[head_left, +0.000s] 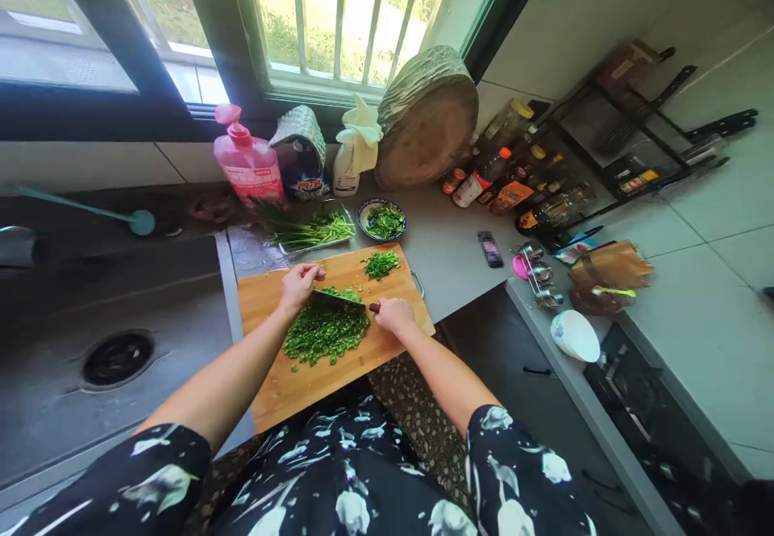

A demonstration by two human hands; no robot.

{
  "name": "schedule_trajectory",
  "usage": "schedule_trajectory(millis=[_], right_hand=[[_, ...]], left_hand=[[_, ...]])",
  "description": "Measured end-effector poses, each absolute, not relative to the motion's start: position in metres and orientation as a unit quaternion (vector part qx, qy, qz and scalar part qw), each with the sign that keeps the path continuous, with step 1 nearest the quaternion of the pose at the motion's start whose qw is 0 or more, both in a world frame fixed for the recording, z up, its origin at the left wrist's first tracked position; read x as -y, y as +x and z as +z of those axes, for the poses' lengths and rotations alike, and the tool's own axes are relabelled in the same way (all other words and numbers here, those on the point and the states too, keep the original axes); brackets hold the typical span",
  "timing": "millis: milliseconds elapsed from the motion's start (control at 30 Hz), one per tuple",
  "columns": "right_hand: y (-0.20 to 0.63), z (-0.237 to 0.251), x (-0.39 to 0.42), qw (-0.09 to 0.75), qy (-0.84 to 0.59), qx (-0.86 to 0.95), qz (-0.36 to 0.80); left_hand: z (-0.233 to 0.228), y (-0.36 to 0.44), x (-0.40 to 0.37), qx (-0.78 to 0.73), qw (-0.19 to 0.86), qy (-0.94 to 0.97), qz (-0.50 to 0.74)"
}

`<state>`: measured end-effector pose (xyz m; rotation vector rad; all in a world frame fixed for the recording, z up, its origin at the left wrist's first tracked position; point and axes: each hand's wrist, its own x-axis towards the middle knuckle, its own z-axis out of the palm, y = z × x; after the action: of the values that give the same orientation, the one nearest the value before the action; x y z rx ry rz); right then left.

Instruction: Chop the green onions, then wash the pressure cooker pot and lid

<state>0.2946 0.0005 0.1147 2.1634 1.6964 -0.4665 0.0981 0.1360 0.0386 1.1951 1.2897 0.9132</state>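
Observation:
My right hand (395, 315) is wrapped around the dark red handle of a kitchen knife (346, 300). The blade points left across a heap of chopped greens (326, 333) on a wooden cutting board (275, 395). Beside the blade's far end is my left hand (301, 284), its fingers drawn together in a pinch; whatever may be between them is too small to name. A smaller pile of chopped greens (380, 264) lies near the board's back right corner.
Behind the board are a tray of long green stalks (314, 232) and a bowl of greens (383, 220). A sink (175, 310) lies left. Soap bottles (247, 161), a round wooden block (429, 129) and sauce bottles (484, 180) line the back. A white bowl (576, 336) stands right.

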Motion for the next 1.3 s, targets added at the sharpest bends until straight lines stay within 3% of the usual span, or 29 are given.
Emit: schedule_trajectory(millis=[633, 1300], right_hand=[[0.301, 0.124, 0.022, 0.165, 0.772, -0.584, -0.190], [0.319, 0.118, 0.014, 0.176, 0.762, -0.588, -0.206]], left_hand=[[0.042, 0.121, -0.140, -0.530, 0.594, 0.500, 0.342], [0.052, 0.131, -0.135, -0.539, 0.557, 0.534, 0.338]])
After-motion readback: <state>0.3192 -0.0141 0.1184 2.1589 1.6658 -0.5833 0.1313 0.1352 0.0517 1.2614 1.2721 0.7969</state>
